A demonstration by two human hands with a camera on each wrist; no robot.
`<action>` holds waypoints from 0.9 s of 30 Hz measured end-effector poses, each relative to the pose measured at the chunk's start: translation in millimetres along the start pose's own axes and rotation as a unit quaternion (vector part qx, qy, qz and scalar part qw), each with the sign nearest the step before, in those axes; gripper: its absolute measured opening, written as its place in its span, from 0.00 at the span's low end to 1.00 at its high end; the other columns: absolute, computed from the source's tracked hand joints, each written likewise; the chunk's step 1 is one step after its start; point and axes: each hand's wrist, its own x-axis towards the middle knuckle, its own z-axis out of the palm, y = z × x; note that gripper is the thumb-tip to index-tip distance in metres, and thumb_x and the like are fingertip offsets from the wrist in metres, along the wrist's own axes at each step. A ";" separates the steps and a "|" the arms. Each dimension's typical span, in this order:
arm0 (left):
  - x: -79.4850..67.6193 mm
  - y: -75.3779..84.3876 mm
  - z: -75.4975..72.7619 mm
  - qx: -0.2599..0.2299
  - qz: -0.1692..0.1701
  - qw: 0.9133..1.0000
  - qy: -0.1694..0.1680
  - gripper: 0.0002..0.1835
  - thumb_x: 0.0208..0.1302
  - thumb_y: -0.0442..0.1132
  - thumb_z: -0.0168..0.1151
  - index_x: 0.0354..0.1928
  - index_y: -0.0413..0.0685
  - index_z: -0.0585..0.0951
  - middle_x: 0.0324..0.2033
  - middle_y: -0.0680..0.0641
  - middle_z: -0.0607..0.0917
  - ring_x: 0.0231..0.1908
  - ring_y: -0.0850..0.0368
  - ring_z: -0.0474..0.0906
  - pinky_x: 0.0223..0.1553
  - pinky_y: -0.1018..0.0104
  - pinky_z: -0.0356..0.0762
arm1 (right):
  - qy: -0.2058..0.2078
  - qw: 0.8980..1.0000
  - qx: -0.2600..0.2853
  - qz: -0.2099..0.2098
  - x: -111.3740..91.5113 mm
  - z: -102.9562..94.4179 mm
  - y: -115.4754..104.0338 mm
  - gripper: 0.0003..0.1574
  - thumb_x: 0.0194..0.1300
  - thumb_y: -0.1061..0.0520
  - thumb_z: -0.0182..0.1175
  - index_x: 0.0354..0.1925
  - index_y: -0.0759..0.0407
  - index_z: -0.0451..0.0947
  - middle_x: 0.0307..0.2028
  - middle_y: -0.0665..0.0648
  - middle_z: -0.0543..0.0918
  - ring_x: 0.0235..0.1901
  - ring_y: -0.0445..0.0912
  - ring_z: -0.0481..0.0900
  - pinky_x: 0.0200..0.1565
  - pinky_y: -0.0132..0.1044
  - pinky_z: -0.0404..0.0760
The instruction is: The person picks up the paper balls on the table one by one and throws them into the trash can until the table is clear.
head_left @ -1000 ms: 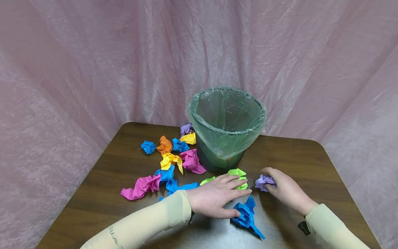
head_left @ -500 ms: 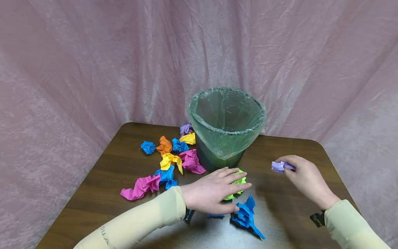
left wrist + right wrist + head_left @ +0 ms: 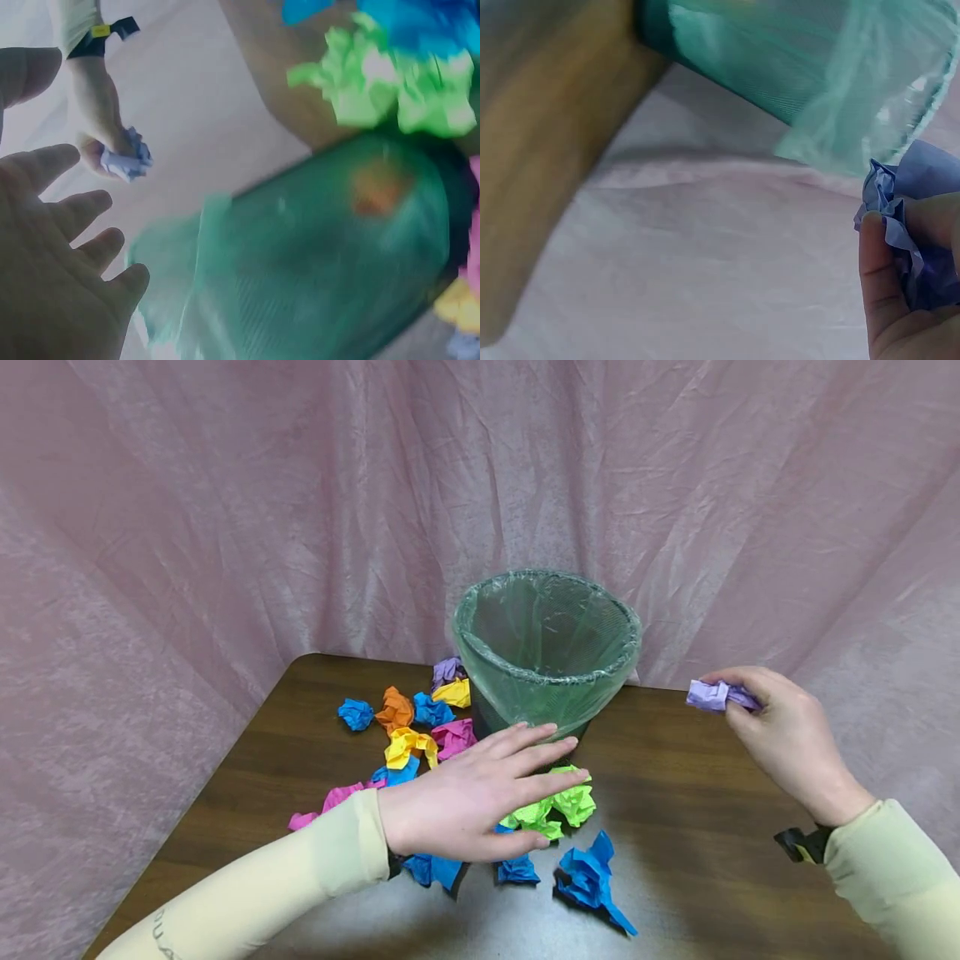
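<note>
Crumpled lavender paper [image 3: 705,695] pinched in the grip of the right hand [image 3: 795,743], up in the air right of the lined mesh bin [image 3: 536,697].
It looks light, soft and squashable, so a gentle mid-wad pinch should do; one end pokes past the grip binward. The left hand [image 3: 480,793], fingers spread, holds nothing.

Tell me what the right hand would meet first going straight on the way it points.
Probably the bin, near its rim, with the purple paper in the right hand leading; depth is unclear.
</note>
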 end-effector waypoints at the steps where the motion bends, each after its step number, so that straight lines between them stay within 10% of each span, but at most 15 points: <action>1: -3.0 -2.1 -6.0 0.006 -0.005 1.000 0.005 0.40 0.72 0.60 0.57 0.81 0.60 0.58 0.80 0.52 0.52 0.80 0.51 0.41 0.77 0.51 0.41 | 0.003 1.000 0.004 -0.006 5.3 -2.7 -3.3 0.24 0.58 0.76 0.57 0.47 0.56 0.87 0.44 0.56 0.87 0.42 0.29 0.70 0.44 0.20 0.62; 15: -45.2 -53.1 -58.0 0.042 -0.104 0.990 0.079 0.40 0.71 0.56 0.62 0.80 0.55 0.61 0.79 0.46 0.56 0.78 0.46 0.46 0.76 0.46 0.45 | 0.007 0.994 0.040 -0.097 85.9 -3.6 -73.9 0.21 0.64 0.71 0.56 0.51 0.56 0.86 0.47 0.51 0.85 0.43 0.41 0.74 0.44 0.26 0.67; 27: -75.0 -104.8 -48.8 0.002 -0.248 0.968 0.032 0.45 0.69 0.55 0.65 0.82 0.61 0.55 0.81 0.51 0.51 0.78 0.45 0.46 0.74 0.39 0.51 | -0.146 0.986 0.023 -0.075 131.0 36.1 -107.9 0.23 0.68 0.67 0.54 0.58 0.59 0.82 0.55 0.58 0.82 0.50 0.52 0.78 0.53 0.48 0.75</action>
